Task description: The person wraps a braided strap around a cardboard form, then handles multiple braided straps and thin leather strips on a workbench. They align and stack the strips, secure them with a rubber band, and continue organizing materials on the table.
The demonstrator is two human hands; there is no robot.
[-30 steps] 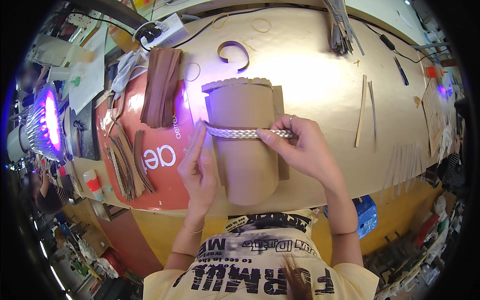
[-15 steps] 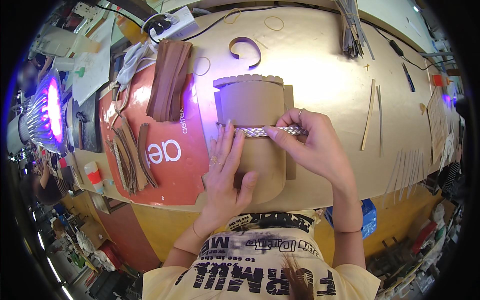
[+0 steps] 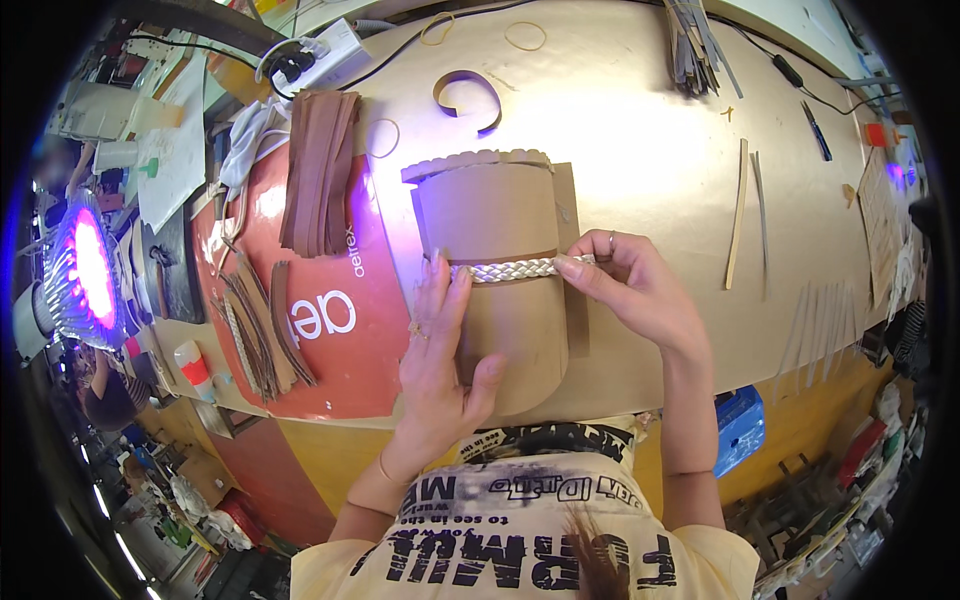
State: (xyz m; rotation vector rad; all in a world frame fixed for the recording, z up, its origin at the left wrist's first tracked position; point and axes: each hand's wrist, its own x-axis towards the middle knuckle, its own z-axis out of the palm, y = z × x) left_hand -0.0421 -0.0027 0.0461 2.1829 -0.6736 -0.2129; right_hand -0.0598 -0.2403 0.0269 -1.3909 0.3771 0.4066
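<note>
Across the centre of the frame ran the silver braid point(image 3: 510, 270), straight over the brown cylinder point(image 3: 515, 335), with 2 hands on it! The right hand point(image 3: 635, 285), right of centre, had the braid's right end pinched between thumb and fingers; the left hand point(image 3: 437, 355), left of centre, was spread out, gripping nothing, fingertips against the braid's left stretch. Above the cylinder sat a curved dark band point(image 3: 496, 105), while at left brown strips point(image 3: 320, 175) lay piled, partly over a red sheet point(image 3: 370, 355).
</note>
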